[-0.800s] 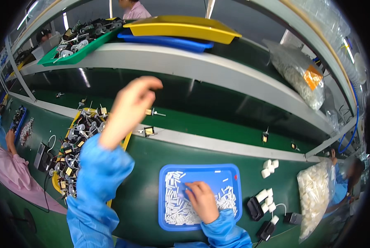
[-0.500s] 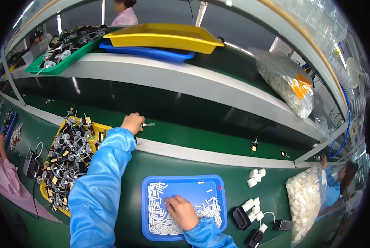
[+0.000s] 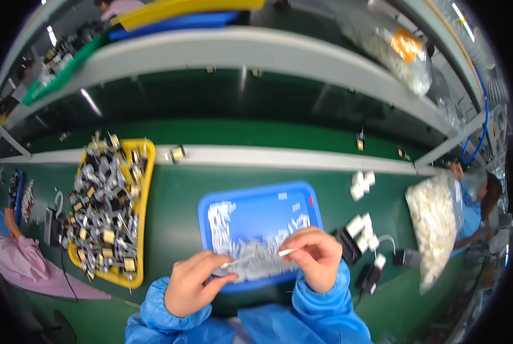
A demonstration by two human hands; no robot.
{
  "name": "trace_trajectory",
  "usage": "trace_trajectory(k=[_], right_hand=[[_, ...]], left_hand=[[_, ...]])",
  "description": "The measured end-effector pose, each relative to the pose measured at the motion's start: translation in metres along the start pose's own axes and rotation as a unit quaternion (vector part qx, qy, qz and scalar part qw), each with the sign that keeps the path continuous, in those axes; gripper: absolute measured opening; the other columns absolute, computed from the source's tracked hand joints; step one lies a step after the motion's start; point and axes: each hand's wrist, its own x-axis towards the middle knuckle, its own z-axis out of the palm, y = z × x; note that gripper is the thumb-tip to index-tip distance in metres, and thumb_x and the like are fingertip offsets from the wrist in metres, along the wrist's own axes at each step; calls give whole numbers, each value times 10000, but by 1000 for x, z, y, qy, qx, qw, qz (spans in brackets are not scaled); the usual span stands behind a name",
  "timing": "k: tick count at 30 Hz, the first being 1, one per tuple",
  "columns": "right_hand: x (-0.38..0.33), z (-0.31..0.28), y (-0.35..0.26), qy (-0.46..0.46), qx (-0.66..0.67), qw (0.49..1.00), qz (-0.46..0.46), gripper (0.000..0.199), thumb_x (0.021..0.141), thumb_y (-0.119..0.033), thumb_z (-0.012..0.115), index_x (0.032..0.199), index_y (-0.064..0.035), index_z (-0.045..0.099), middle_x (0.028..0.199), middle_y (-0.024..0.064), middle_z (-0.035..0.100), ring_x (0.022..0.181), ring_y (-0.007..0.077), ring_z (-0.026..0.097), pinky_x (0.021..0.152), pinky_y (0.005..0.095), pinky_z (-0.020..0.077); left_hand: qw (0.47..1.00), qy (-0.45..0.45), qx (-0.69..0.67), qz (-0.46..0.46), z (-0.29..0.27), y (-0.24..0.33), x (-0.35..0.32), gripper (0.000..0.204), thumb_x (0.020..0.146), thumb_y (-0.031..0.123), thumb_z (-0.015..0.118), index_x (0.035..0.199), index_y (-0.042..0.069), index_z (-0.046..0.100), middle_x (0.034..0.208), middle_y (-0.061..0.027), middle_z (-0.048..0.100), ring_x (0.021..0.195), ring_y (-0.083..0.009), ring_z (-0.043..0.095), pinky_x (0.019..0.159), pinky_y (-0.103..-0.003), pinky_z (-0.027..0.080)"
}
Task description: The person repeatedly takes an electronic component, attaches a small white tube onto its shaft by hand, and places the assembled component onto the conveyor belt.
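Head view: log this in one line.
left hand: holds grey part, blurred | right hand: pinches white tube | blue tray: holds white tubes | yellow tray: heaped with parts

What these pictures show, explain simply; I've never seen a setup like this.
There is no machine: a person works with two bare hands. Every picture comes from one fisheye camera on the person's head, looking down, so straight edges bend. The left hand pinches a small part, too blurred to identify; the right hand pinches a slim white piece. Both are at the near side of a blue tray of white pieces on a green table. Left of it lies a yellow tray heaped with mechanical parts; right, a clear bag of white blocks.
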Motion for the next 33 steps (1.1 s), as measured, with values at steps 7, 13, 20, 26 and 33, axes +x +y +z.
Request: trace_trajectory(k=[7,13,20,26,33], right_hand=[[-19,16,-14,-73,-99,992,-1,157,751,61,657,900,13,652,898,128,652,819,223,643,714,288,514],[-26,22,-9,-105,-190,974,-62,109,750,45,650,857,53,626,817,172,630,713,222,640,599,274,519],[-31,19,-13,-81,-175,981,15,162,751,44,669,909,13,651,879,136,649,787,197,650,668,273,521],[-20,24,-5,-131,-227,965,-19,121,728,-4,699,842,-9,658,818,98,652,700,198,639,612,274,506],[-11,19,8,-170,-307,936,-14,109,707,-66,724,755,-17,639,708,64,625,606,200,584,519,279,455]], left_hand=[[1000,7,-10,8,9,8,-26,253,711,95,712,926,10,608,790,-119,599,614,-275,600,524,-312,476],[1000,6,12,10,11,6,-41,245,721,133,710,926,33,620,779,-101,596,611,-260,606,523,-316,484],[999,-16,43,19,12,7,-42,252,711,140,720,921,43,622,770,-86,587,599,-244,605,506,-313,484],[996,-10,67,61,15,-1,-35,314,684,161,746,941,47,605,781,-78,594,610,-234,604,506,-310,485],[994,8,98,54,22,0,-25,445,672,183,761,1022,32,531,816,-67,610,597,-215,576,498,-299,474]])
